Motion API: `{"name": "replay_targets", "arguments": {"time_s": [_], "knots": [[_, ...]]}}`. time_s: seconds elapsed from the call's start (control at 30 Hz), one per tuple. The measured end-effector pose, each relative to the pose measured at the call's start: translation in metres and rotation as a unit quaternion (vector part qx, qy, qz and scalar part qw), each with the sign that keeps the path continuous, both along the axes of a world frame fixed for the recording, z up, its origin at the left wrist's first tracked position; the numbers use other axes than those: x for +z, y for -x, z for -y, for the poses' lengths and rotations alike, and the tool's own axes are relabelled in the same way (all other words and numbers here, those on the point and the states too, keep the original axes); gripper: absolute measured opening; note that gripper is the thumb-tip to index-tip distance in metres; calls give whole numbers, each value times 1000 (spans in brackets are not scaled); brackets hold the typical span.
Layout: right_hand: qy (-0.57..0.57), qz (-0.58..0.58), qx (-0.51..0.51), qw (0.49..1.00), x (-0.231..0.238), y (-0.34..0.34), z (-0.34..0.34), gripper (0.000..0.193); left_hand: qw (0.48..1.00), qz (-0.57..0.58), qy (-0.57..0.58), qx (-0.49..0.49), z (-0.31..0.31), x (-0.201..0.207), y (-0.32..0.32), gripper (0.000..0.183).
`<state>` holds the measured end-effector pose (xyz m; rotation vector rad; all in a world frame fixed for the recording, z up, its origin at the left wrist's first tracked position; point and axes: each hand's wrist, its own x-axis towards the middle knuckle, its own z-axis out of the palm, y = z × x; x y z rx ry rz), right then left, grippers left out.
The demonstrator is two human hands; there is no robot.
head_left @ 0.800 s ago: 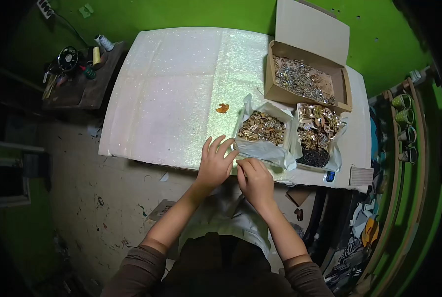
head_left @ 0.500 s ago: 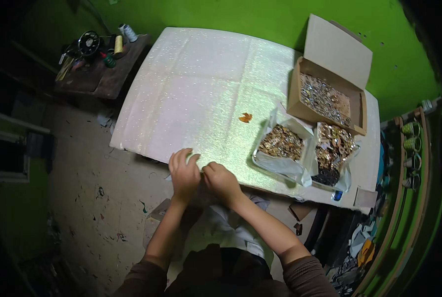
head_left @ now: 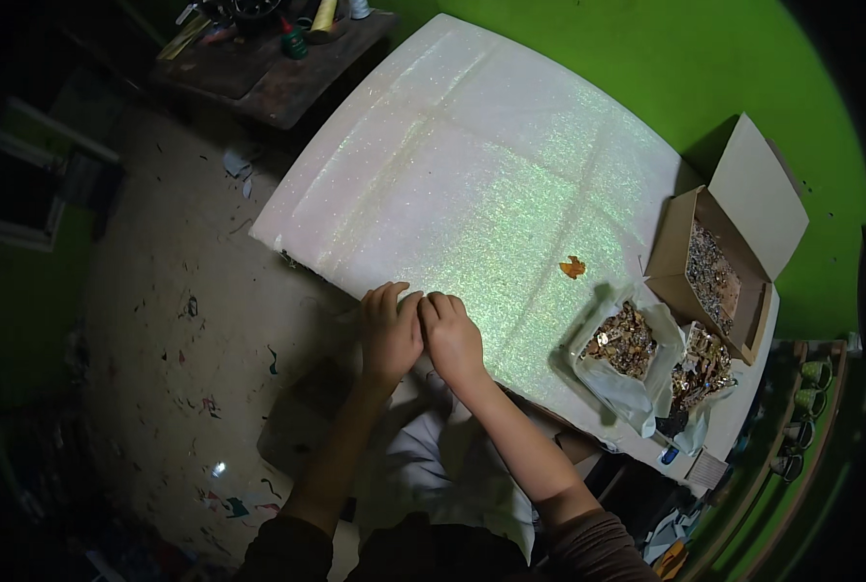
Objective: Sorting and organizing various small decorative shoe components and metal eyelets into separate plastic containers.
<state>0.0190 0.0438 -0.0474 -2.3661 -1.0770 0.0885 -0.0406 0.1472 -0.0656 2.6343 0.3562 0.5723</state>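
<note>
Head view: left hand [head_left: 390, 335] and right hand [head_left: 453, 339] curl, grip unclear, near a sheet [head_left: 433, 218], likely soft, best held by its edge.

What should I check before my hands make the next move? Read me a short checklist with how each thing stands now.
1. Left hand and right hand together over the near edge of the shimmering tabletop: ok.
2. What the hands hold, if anything: cannot tell; the grip is hidden.
3. Cardboard box with its lid up: ok.
4. Left lined container open, its pieces visible: ok.
5. Small orange-brown piece put in a container: not ok; it lies alone.
</note>
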Motion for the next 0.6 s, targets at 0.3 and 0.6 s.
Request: {"name": "replay_targets", "arguments": {"time_s": [0.3,0.6], "knots": [[18,-13,-10,1000,20,-16,9,20,1000,23,11,-7,8,3,-8,29],[-248,-115,-319,908,141,-44,154,10,994,23,28,-102,54,45,-43,29]]}}
